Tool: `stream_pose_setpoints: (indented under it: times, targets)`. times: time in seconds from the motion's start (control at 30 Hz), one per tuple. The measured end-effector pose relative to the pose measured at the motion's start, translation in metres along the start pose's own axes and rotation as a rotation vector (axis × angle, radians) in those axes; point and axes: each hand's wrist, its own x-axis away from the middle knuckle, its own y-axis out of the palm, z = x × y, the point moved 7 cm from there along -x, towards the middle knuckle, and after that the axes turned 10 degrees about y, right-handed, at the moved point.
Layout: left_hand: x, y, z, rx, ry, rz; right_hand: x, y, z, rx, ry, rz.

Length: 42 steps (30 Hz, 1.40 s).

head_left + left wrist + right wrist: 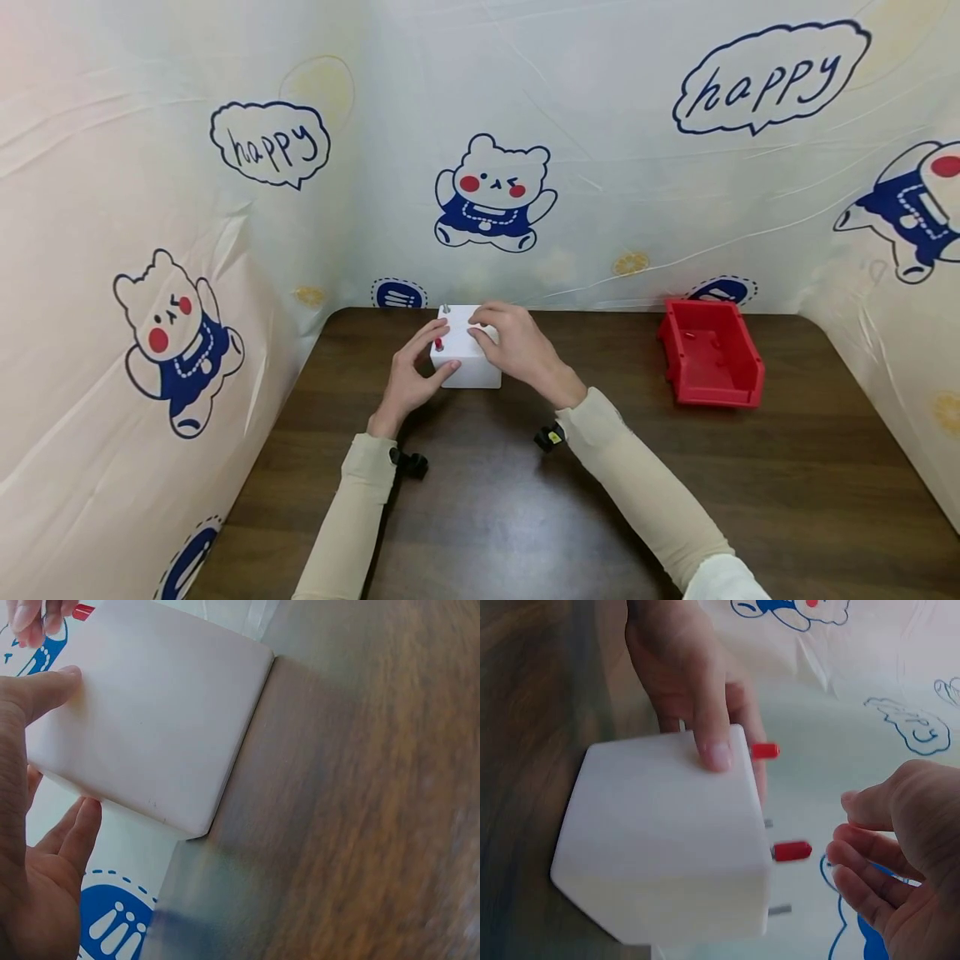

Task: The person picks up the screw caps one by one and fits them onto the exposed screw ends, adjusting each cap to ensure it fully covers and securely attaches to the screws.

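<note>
A white box [468, 373] stands near the far edge of the brown table, with short metal pins on its top. In the right wrist view a red cap [765, 751] and a second red cap [792, 850] cover two pins; a grey pin [780, 909] is bare. My left hand [411, 379] grips the box at its left side, thumb [714, 742] on the front face, fingers round the side. My right hand [517, 346] hovers over the box's right part, fingers loosely bent and apart from the nearer cap, with nothing seen between them. In the head view it hides that cap.
A red open-front bin [677, 354] stands on the table [600, 467] to the right, small red pieces [712, 340] lying inside. A printed curtain [600, 192] hangs behind the table and along both sides.
</note>
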Motion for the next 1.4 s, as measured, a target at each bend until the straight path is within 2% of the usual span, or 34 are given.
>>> stream_pose_setpoints:
  times: [0.33, 0.63, 1.03, 1.4]
  targets:
    - [0.001, 0.001, -0.003, 0.031, -0.007, 0.019, 0.007, -0.016, 0.019, -0.032, 0.007, 0.038]
    - [0.001, 0.0, -0.004, -0.004, -0.022, -0.004, 0.014, -0.031, 0.024, -0.043, -0.025, 0.103]
    - [0.001, 0.0, -0.005, -0.013, -0.038, -0.011, 0.023, -0.048, 0.034, -0.039, -0.037, 0.108]
    - [0.001, -0.001, -0.003, 0.013, -0.044, -0.006, 0.033, -0.062, 0.043, -0.03, 0.017, 0.115]
